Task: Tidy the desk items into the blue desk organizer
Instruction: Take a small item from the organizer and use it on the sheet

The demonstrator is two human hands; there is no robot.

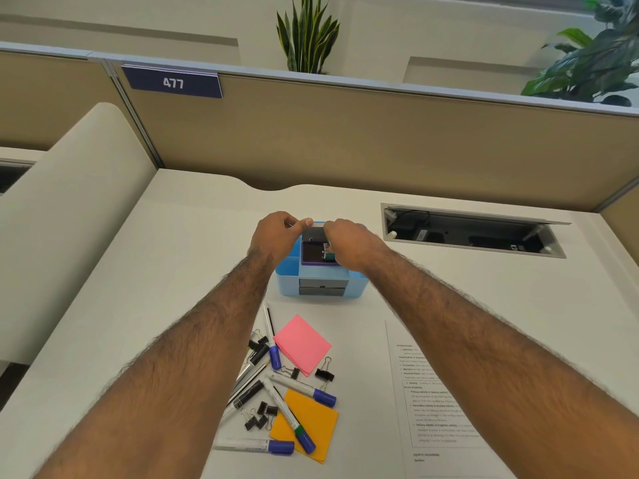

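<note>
- Right grip (pixel 340 242) pinched on a small metallic item (pixel 327 254), perhaps a binder clip, inside the blue desk organizer (pixel 320 283).
- Left grip (pixel 276 236) loosely curled just left of it, seemingly holding nothing.
- Markers (pixel 300 388), clips (pixel 257 418), sticky notes (pixel 302 344) nearer on the bench (pixel 173 271).
</note>
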